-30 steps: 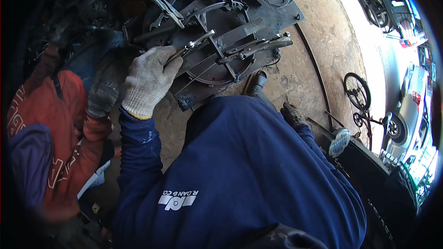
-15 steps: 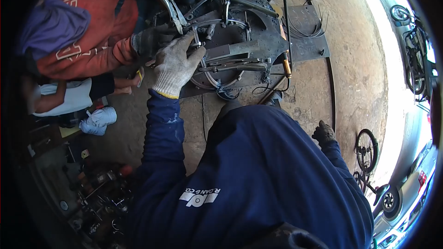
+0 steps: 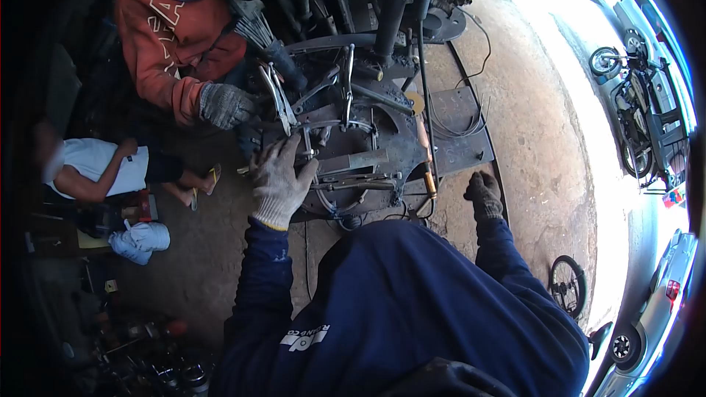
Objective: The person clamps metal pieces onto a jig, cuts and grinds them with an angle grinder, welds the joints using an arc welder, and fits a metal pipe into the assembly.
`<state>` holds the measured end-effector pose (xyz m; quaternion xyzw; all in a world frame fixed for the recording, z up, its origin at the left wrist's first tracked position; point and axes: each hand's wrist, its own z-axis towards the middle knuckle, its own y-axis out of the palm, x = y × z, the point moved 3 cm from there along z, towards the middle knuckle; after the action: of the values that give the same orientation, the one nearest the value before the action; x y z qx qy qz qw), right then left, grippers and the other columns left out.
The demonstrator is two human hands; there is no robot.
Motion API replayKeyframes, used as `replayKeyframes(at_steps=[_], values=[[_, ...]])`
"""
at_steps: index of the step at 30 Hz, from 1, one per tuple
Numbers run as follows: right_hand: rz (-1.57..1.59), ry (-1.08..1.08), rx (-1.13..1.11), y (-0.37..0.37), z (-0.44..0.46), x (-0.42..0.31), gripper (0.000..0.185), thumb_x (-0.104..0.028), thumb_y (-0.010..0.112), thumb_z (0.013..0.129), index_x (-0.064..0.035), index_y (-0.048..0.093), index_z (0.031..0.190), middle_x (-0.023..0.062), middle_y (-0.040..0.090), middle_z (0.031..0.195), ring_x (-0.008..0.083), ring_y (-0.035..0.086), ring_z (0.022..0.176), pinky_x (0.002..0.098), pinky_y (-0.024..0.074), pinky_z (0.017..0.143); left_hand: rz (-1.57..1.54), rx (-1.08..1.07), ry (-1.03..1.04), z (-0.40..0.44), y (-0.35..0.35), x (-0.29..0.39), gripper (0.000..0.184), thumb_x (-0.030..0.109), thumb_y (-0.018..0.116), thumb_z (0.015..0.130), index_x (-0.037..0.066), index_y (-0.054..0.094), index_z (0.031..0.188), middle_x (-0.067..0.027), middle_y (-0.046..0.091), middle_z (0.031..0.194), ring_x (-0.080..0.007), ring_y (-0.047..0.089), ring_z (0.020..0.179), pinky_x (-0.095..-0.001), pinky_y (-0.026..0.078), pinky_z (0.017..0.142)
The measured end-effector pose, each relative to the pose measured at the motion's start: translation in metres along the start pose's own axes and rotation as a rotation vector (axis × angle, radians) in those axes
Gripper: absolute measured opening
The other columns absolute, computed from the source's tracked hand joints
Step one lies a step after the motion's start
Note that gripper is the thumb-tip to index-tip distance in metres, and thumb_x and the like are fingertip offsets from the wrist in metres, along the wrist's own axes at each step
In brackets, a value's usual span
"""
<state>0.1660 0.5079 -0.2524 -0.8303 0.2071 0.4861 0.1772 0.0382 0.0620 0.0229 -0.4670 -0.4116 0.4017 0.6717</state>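
My left hand (image 3: 281, 185), in a pale knitted glove, rests at the left edge of a dark metal fixture (image 3: 353, 148). Its thumb and fingers are spread beside a small upright bolt. Locking pliers (image 3: 276, 99) stand clamped just above it, and a second pair (image 3: 347, 87) grips a curved metal rod (image 3: 359, 123). Another long clamp (image 3: 360, 182) lies across the front of the fixture. To the right, my right hand (image 3: 483, 195), in a dark glove, hovers over the floor with fingers curled and nothing visible in them.
A co-worker's gloved hand (image 3: 226, 105) is left of the fixture. Another person (image 3: 103, 169) sits further left. A bar with an orange handle (image 3: 430, 182) stands at the fixture's right, near wires on a metal plate (image 3: 460, 129). Behind rises a thick pipe (image 3: 396, 11).
The view has tilted up, so the fixture sits lower. My right hand has come forward and inward towards the fixture. The co-worker's hand has drawn away from my left hand, whose fingers stay spread.
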Motion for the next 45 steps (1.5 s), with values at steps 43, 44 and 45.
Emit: replayKeyframes(at_steps=[43,44,45], values=[[0.274,-0.520,-0.013,-0.014,-0.136,-0.132,0.067,-0.036,0.074,0.091,0.0081,0.047,0.133,0.0108,0.064,0.080,0.0244,0.069,0.070,0.0392,0.0619,0.063,0.136,0.153,-0.022,-0.025,0.007,-0.050,0.030,0.028,0.064,0.094,0.017,0.069,0.121,-0.0035,0.069,0.121,-0.0252,0.059,0.121,-0.0553,0.034,0.112],[0.237,-0.574,-0.023,-0.013,-0.147,-0.124,0.066,-0.032,0.073,0.092,0.0084,0.045,0.135,0.0113,0.064,0.081,0.0241,0.069,0.071,0.0396,0.0622,0.063,0.152,0.138,-0.020,-0.024,0.006,-0.049,0.030,0.029,0.063,0.095,0.017,0.070,0.121,-0.0038,0.069,0.120,-0.0258,0.059,0.121,-0.0552,0.035,0.112],[0.201,-0.628,-0.035,-0.012,-0.155,-0.118,0.064,-0.028,0.072,0.092,0.0087,0.044,0.137,0.0118,0.064,0.082,0.0239,0.069,0.071,0.0400,0.0625,0.064,0.164,0.129,-0.017,-0.023,0.007,-0.049,0.030,0.029,0.063,0.095,0.017,0.070,0.121,-0.0038,0.069,0.120,-0.0258,0.059,0.121,-0.0552,0.035,0.112]])
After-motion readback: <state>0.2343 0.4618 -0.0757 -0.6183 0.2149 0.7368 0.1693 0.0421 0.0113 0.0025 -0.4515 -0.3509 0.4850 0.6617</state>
